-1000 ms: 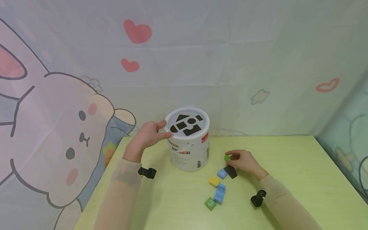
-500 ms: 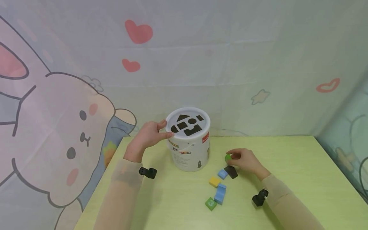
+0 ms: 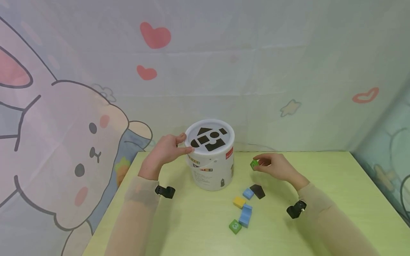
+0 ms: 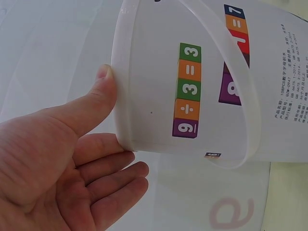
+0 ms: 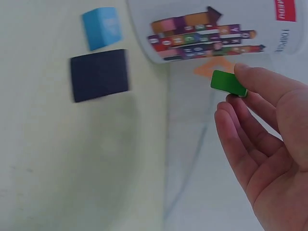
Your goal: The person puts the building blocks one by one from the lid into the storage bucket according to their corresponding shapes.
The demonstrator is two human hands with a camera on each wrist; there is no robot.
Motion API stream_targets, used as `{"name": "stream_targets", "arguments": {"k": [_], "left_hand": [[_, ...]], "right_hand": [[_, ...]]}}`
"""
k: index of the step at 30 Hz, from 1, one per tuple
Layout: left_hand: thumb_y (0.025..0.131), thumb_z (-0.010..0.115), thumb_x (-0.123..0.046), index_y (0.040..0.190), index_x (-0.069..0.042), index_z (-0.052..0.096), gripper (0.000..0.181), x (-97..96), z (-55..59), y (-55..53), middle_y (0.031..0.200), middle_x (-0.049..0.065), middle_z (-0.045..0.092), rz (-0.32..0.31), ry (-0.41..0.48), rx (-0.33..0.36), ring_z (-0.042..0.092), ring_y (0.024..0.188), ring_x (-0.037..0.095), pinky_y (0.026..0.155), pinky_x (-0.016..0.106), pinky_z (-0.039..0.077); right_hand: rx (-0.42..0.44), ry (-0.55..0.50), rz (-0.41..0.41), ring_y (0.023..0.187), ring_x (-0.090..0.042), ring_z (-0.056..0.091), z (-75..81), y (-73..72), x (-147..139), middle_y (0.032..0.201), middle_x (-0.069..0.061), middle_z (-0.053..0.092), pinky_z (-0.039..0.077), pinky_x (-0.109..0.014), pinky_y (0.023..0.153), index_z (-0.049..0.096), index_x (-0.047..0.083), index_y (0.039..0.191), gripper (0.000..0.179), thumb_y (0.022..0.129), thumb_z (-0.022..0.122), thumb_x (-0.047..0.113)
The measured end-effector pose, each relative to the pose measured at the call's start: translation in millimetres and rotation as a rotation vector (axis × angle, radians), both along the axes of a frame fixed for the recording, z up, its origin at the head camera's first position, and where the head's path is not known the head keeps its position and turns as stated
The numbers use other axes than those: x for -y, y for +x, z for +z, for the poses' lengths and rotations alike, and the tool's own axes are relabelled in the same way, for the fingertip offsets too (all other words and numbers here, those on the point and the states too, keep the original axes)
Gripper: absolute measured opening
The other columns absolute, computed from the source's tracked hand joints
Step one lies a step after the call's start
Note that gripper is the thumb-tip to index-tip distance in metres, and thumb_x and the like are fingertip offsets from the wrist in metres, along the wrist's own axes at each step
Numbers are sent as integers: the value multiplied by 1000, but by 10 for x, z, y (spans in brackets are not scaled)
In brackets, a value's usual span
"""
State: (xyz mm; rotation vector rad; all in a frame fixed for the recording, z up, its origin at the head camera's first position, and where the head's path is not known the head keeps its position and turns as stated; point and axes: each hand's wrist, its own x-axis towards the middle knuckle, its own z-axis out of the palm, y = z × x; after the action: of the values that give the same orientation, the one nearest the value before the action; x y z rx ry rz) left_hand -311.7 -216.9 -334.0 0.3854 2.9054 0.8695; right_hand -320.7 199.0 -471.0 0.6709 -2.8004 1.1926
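Observation:
A white toy-block bucket [image 3: 211, 176] stands on the table, its lid [image 3: 196, 131] pierced with dark shape cut-outs. My left hand [image 3: 164, 151] holds it at the lid's rim; in the left wrist view, the thumb [image 4: 98, 96] lies over the rim and the index finger meets it lower down, while the other fingers hang loosely bent. Right of the bucket, my right hand [image 3: 277, 166] pinches a small green block [image 3: 254, 164] between thumb and fingertips, raised above the table. In the right wrist view the green block [image 5: 227, 83] overlaps the backdrop just beyond the bucket's edge.
In front of the bucket lie a dark block [image 3: 257, 191], a small blue block [image 3: 248, 193], a yellow block [image 3: 239, 202], a longer curved blue block [image 3: 245, 216] and a green block with a 3 [image 3: 235, 226]. A printed cloth backdrop [image 3: 240, 71] hangs behind the table.
My right hand has lifted the small green block from beside the dark block, moving up and back. The left hand keeps its place on the bucket's rim.

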Motion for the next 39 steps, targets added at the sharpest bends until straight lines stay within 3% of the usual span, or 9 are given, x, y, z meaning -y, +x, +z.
{"name": "stream_targets", "arguments": {"k": [6,11,22,27,30,35,37,39], "left_hand": [[100,78,-42,162,-9,41,80,-11,-10,5,166,9,39,-8,8,5,38,154,34,94,46,45],[100,78,-42,163,-8,40,80,-14,-9,10,166,9,39,-4,9,12,35,156,34,97,47,44],[100,78,-41,162,-8,40,80,-12,-18,-24,166,10,39,-11,-10,2,34,156,35,102,48,46],[100,78,-41,162,-7,40,80,-7,-8,-21,166,11,39,-10,-12,1,34,155,36,113,52,44],[101,77,-41,162,-7,40,80,7,-11,-23,165,12,40,-9,-18,-6,36,154,36,113,53,44],[101,77,-42,162,-7,41,79,8,-14,-13,164,13,42,-11,-19,-18,41,152,37,100,48,47],[101,77,-42,162,-8,41,79,5,-13,-9,164,12,41,-8,-6,-9,59,135,38,92,46,48],[101,77,-42,162,-8,41,79,4,-9,-6,165,11,40,-6,1,-1,67,98,33,82,43,47]], "right_hand": [[-44,-5,22,100,-23,72,402,-53,7,111,-6,75,58,-41,86,73,4,137,43,100,80,26],[-55,-16,23,104,-27,72,627,-94,53,115,-9,75,58,-44,88,70,3,141,46,102,78,27],[-62,-13,25,106,-28,72,861,-135,183,118,-11,75,59,-42,85,70,5,142,44,102,77,23],[-63,-28,25,109,-28,71,987,-164,269,121,-11,74,58,-45,87,69,7,143,45,103,77,26],[-69,-37,30,110,-28,71,1054,-180,338,122,-11,74,58,-47,89,69,7,144,46,103,76,26],[-95,-46,25,109,-28,72,1139,-200,436,123,-11,75,58,-48,91,69,7,144,45,103,76,25],[-105,-50,19,110,-29,71,1170,-201,466,123,-11,75,58,-48,91,69,7,143,45,103,76,25],[-111,-53,14,110,-29,71,1198,-202,495,123,-11,74,58,-49,91,68,7,144,46,103,76,26]]}}
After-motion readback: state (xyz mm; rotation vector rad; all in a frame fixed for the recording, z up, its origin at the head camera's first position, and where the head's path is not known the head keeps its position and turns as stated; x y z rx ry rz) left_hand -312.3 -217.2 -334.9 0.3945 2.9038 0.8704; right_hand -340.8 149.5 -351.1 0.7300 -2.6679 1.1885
